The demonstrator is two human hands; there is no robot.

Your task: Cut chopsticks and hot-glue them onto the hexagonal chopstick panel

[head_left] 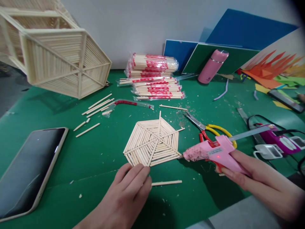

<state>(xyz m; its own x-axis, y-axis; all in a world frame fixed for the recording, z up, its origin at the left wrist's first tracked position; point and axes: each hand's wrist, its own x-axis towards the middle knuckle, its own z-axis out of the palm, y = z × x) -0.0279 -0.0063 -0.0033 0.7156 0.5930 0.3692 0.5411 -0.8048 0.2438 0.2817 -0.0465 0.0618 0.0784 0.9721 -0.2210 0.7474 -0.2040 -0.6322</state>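
We are grasping the glue gun [216, 152] in the right hand [254, 182], long axis and nozzle pointing left from that grip; left hand [130, 187]: hold unclear.

Moderate, fairly even light falls from above, and the hexagon [164, 148] is sharp enough to tell its sticks apart. Right of and below it, the glue gun [209, 151] and right hand [254, 178] drop a soft dark shadow on the worktop [95, 159]; another lies below it, beside the left hand [130, 187]. Left of the hexagon, the phone [26, 171] shows reflections; beyond it, packets [156, 87] glint. Far right of it, paper [269, 71] looks soft and stretched, under a black corner.
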